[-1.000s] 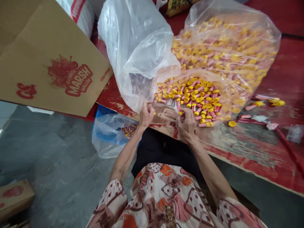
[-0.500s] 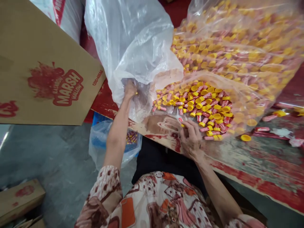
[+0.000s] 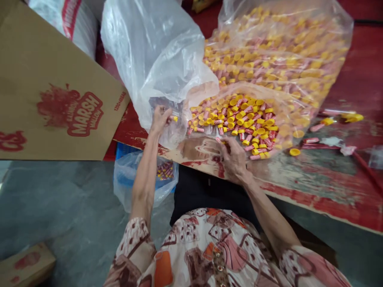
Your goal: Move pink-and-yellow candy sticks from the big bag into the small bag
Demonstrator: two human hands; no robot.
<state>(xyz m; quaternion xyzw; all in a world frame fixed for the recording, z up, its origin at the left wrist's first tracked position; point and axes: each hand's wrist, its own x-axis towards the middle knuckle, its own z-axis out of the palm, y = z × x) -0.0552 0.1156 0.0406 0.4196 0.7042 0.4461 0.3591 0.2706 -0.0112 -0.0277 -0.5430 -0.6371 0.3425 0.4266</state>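
Observation:
My left hand is at the mouth of a cloudy white plastic bag, thumb and fingers pinched on a small yellow cap. Close to the table's front edge, my right hand grips a small pink printed tube at its fingertips; the tube's lower end is hidden. Just beyond that hand, many pink-and-white tubes with yellow caps spill from the opening of a large clear bag. A loose yellow cap rests on the table to the right.
The red table has worn paint. A marshmallow carton stands on the left. Below the table edge, a plastic-lined blue container holds small pieces. Another carton is on the floor. Scraps and loose tubes lie at right.
My left hand has drawn back slightly from inside the white bag, and its fingers and the yellow cap show more clearly. My right hand has lifted the pink tube slightly. The view has shifted.

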